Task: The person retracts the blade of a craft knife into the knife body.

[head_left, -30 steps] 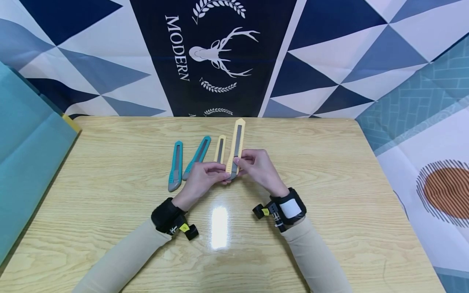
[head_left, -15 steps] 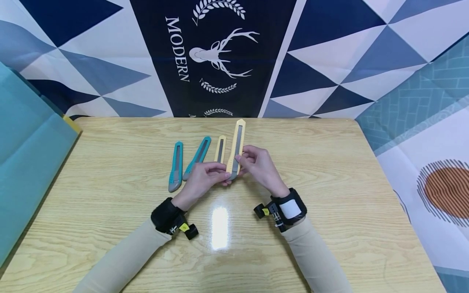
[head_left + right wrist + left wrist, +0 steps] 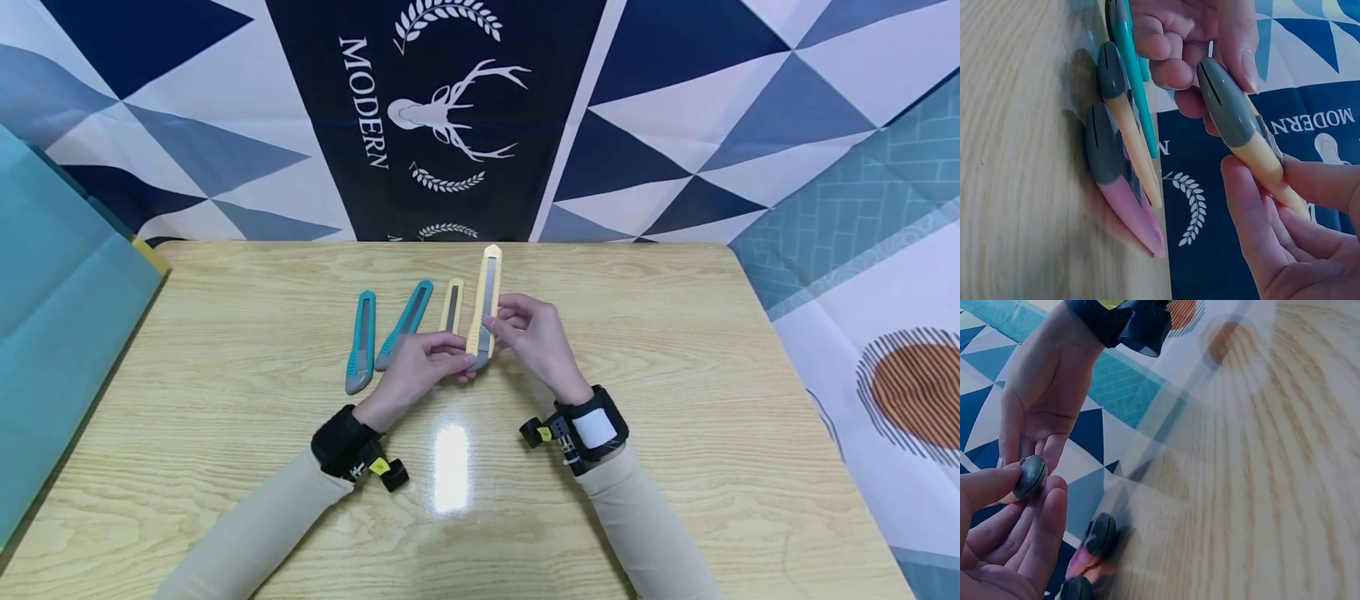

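A yellow utility knife [image 3: 487, 279] with a grey nose [image 3: 1225, 103] is raised off the table between my hands, nose toward me. My left hand [image 3: 420, 360] pinches the grey nose between thumb and fingertips. Further up the body, my right hand [image 3: 538, 337] grips it, with the thumb on the grey strip along its face. No blade clearly shows past the nose. Behind my left hand lie a second yellow utility knife [image 3: 452, 302] and a teal utility knife [image 3: 408, 312], both partly covered. The right wrist view shows a pink utility knife [image 3: 1132, 209], hidden in the head view.
Another teal utility knife [image 3: 362, 337] lies at the left end of the row. All rest on a wood-grain table [image 3: 675, 400] near its far edge. A patterned cloth [image 3: 637, 108] hangs behind, and a blue-green panel [image 3: 67, 317] stands along the left.
My right hand has moved slightly up along the yellow utility knife, its thumb now higher on the body. The knife has shifted a little to the right. The left hand has barely moved.
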Motion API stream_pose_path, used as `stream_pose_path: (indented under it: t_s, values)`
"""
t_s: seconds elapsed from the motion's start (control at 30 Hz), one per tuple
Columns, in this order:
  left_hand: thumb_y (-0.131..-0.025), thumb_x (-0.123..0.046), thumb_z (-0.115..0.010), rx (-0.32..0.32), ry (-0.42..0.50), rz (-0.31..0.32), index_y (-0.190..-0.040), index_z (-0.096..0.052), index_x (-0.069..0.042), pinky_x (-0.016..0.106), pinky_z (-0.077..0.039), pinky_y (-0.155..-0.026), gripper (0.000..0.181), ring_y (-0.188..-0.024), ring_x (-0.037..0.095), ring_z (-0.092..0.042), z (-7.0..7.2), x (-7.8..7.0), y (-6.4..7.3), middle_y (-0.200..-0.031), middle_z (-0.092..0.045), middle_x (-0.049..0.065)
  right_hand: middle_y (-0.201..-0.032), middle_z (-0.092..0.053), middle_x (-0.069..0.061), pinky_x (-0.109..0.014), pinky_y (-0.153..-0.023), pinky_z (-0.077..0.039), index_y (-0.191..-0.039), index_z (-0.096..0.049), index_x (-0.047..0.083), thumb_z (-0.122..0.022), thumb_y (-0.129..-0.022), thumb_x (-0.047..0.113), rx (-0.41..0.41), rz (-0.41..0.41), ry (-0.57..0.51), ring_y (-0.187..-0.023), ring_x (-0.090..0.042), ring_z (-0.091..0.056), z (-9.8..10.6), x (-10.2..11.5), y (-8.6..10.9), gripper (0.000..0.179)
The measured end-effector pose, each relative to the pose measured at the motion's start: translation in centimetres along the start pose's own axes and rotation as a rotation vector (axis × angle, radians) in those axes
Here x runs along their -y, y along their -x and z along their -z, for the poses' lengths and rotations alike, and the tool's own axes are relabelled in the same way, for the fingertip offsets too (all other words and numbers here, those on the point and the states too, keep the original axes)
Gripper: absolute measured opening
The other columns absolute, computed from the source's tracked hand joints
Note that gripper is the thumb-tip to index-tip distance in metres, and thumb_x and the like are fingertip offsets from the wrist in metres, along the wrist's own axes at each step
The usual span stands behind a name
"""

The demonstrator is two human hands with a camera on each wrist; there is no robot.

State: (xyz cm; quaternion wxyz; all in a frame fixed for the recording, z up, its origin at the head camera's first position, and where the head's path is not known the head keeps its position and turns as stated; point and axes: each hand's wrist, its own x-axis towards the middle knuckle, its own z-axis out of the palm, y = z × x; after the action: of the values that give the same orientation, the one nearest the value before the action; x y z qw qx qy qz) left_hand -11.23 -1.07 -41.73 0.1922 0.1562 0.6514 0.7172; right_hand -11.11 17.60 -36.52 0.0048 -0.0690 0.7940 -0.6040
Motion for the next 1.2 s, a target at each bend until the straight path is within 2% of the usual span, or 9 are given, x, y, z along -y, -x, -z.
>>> stream_pose_path:
  t_s: [0.07, 0.13, 0.27, 0.37, 0.5, 0.6, 0.73, 0.97, 1.2]
  values:
    - [-0.086, -0.006, -0.065, 0.006, -0.004, 0.018, -0.105, -0.062, 0.007, 0.049, -0.055, -0.075, 0.023, -0.082, 0.032, -0.064, -0.4, -0.1, -0.2, -0.089, -0.068, 0.023, -0.088, -0.061, -0.023, -0.041, -0.060, -0.059, -0.113, -0.055, -0.012, -0.065, -0.084, -0.001, -0.016, 0.010, 0.006, -0.071, -0.025, -0.065, 0.4, -0.9, -0.2, 0.033]
    - [-0.087, -0.009, -0.066, -0.005, -0.028, 0.026, -0.106, -0.062, 0.004, 0.044, -0.056, -0.075, 0.024, -0.081, 0.029, -0.065, -0.8, -0.2, -0.3, -0.091, -0.068, 0.019, -0.088, -0.061, -0.021, -0.040, -0.059, -0.059, -0.113, -0.056, -0.010, -0.065, -0.084, 0.000, -0.030, 0.021, 0.025, -0.071, -0.022, -0.065, 0.7, -1.3, -0.3, 0.032]
    - [-0.088, -0.008, -0.063, -0.053, -0.057, 0.010, -0.112, -0.060, 0.002, 0.036, -0.057, -0.074, 0.026, -0.082, 0.026, -0.064, -1.4, -0.7, -0.8, -0.098, -0.066, 0.018, -0.088, -0.062, -0.022, -0.043, -0.060, -0.059, -0.112, -0.056, -0.011, -0.065, -0.084, -0.001, -0.045, 0.054, 0.043, -0.070, -0.023, -0.065, 1.4, -1.3, -0.4, 0.031]
    - [-0.090, -0.006, -0.059, -0.095, -0.060, 0.004, -0.117, -0.058, 0.001, 0.036, -0.056, -0.077, 0.027, -0.087, 0.023, -0.063, -2.0, -1.1, -1.3, -0.104, -0.064, 0.018, -0.087, -0.062, -0.022, -0.044, -0.059, -0.059, -0.111, -0.057, -0.012, -0.065, -0.084, -0.002, -0.047, 0.046, 0.062, -0.069, -0.023, -0.065, 2.0, -1.4, -0.6, 0.030]
    - [-0.092, -0.002, -0.055, -0.121, -0.057, -0.001, -0.121, -0.055, 0.003, 0.046, -0.051, -0.087, 0.029, -0.100, 0.024, -0.059, -2.8, -1.5, -2.1, -0.114, -0.060, 0.022, -0.087, -0.060, -0.020, -0.038, -0.057, -0.059, -0.110, -0.057, -0.012, -0.064, -0.084, -0.003, -0.032, -0.023, 0.093, -0.068, -0.023, -0.064, 2.8, -1.6, -0.6, 0.029]
    - [-0.093, 0.001, -0.052, -0.120, -0.063, -0.015, -0.125, -0.050, 0.008, 0.049, -0.045, -0.094, 0.032, -0.109, 0.028, -0.054, -3.5, -1.5, -2.8, -0.122, -0.055, 0.026, -0.087, -0.058, -0.020, -0.035, -0.057, -0.059, -0.110, -0.057, -0.012, -0.062, -0.084, -0.004, -0.020, -0.078, 0.114, -0.067, -0.023, -0.063, 3.3, -2.1, -0.7, 0.028]
    - [-0.093, 0.001, -0.051, -0.124, -0.090, -0.024, -0.127, -0.047, 0.008, 0.043, -0.042, -0.099, 0.035, -0.113, 0.026, -0.051, -4.3, -1.6, -3.5, -0.127, -0.052, 0.024, -0.088, -0.058, -0.019, -0.036, -0.058, -0.059, -0.110, -0.057, -0.011, -0.062, -0.084, -0.003, -0.017, -0.158, 0.130, -0.067, -0.024, -0.062, 3.9, -2.8, -0.8, 0.028]
    - [-0.093, -0.005, -0.052, -0.106, -0.117, 0.020, -0.129, -0.048, 0.001, 0.041, -0.044, -0.097, 0.036, -0.113, 0.015, -0.050, -5.5, -1.3, -4.1, -0.129, -0.052, 0.018, -0.090, -0.059, -0.018, -0.037, -0.060, -0.059, -0.108, -0.059, -0.010, -0.062, -0.085, -0.001, -0.038, -0.253, 0.176, -0.069, -0.024, -0.062, 4.5, -3.8, -1.0, 0.025]
    - [-0.094, -0.005, -0.051, -0.083, -0.110, 0.044, -0.130, -0.046, 0.004, 0.040, -0.042, -0.099, 0.038, -0.115, 0.020, -0.048, -5.4, -1.0, -4.1, -0.131, -0.048, 0.021, -0.086, -0.059, -0.017, -0.032, -0.057, -0.059, -0.105, -0.061, -0.007, -0.063, -0.085, 0.001, -0.056, -0.319, 0.262, -0.065, -0.024, -0.063, 4.6, -4.9, -1.2, 0.021]
